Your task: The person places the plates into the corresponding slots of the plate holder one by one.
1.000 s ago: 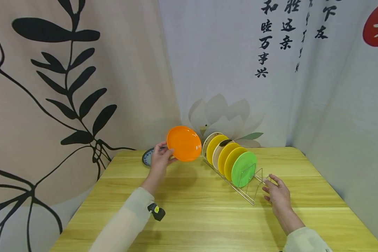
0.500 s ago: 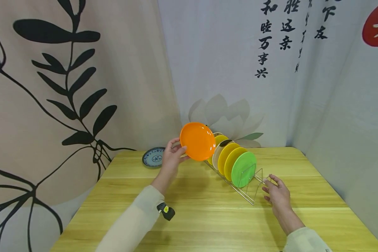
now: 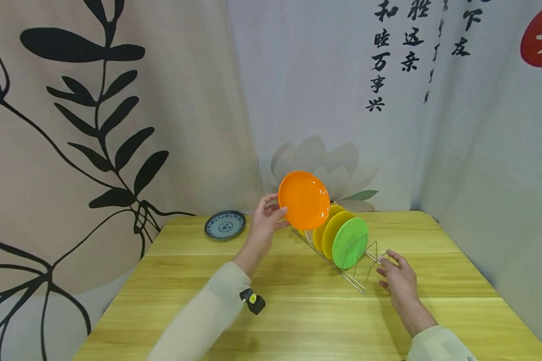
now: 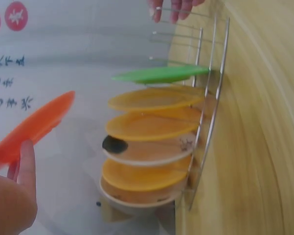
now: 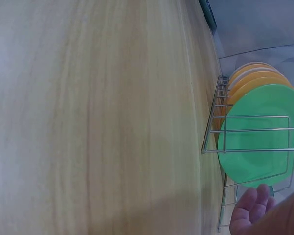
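An orange plate [image 3: 304, 200] is held up by my left hand [image 3: 267, 220], which pinches its left edge with the thumb on the face. The plate hangs above the far end of a wire dish rack [image 3: 343, 274], apart from it in the left wrist view. Upright in the rack stand a green plate [image 3: 350, 243], several yellow plates [image 4: 151, 127] and patterned white ones [image 4: 151, 152]; the raised plate hides some of these in the head view. My right hand [image 3: 399, 281] grips the rack's near right end with its fingertips, beside vacant slots.
A dark-rimmed blue patterned plate [image 3: 225, 224] lies flat at the back left of the wooden table [image 3: 298, 326]. Behind the table's back edge hangs a printed curtain [image 3: 198, 125]. The right side is bounded by pale cloth [image 3: 492, 175].
My left hand has carried the orange plate rightward and slightly up, from beside the rack to over its far end. The blue plate is uncovered. My right hand has stayed in place.
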Demonstrator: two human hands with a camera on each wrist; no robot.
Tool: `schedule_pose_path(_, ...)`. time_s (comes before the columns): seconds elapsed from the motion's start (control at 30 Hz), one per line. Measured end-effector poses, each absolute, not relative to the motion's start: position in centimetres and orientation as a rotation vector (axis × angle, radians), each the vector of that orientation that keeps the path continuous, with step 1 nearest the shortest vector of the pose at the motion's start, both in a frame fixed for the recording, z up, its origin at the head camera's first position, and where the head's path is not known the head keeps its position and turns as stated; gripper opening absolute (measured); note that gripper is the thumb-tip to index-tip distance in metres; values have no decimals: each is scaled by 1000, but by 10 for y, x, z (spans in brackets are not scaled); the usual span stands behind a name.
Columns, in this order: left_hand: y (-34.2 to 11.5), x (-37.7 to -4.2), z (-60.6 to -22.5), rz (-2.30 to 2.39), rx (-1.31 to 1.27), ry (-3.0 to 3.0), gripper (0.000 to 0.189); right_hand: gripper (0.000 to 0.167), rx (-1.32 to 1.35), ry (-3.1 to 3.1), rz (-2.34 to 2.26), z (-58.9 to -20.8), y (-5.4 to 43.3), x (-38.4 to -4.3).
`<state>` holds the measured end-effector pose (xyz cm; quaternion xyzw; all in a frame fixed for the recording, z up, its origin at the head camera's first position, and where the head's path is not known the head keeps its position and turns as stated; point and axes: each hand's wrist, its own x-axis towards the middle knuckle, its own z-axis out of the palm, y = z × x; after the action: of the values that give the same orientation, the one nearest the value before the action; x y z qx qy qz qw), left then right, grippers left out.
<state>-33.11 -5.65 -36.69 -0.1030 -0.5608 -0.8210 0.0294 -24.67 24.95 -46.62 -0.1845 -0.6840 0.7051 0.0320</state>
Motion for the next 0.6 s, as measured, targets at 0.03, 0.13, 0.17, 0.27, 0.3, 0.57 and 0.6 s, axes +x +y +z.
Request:
schedule_pose_path(0.03, -53, -331, -366, -2530, -331, -1736, 39, 68, -571, -2103, 2173, -466, 250, -247)
schedule_pose_path(0.13, -44, -330, -365, -2523, -376, -1759, 40, 68, -573, -2100, 2176, -466, 250, -247)
schedule_pose_path(0.17, -40, -329, -365, -2519, -391, -1770, 40, 68, -573, -2099, 2177, -466, 250, -247)
schedule_pose_path(0.27, -30, -327, -364, -2504, -433, -1805, 41, 68, -571, -2101, 2176, -465, 250, -247)
schedule_pose_path(0.3, -27, -326, -364, -2499, -447, -1817, 41, 68, -570, -2101, 2176, -465, 250, -247)
schedule_pose_path(0.57, -3, -323, -369, -2512, -524, -1835, 41, 66, -578, -2097, 2163, -466, 250, -247)
schedule_pose_path(0.6, 0, -322, -371, -2514, -523, -1838, 40, 66, -574, -2098, 2161, -466, 250, -247)
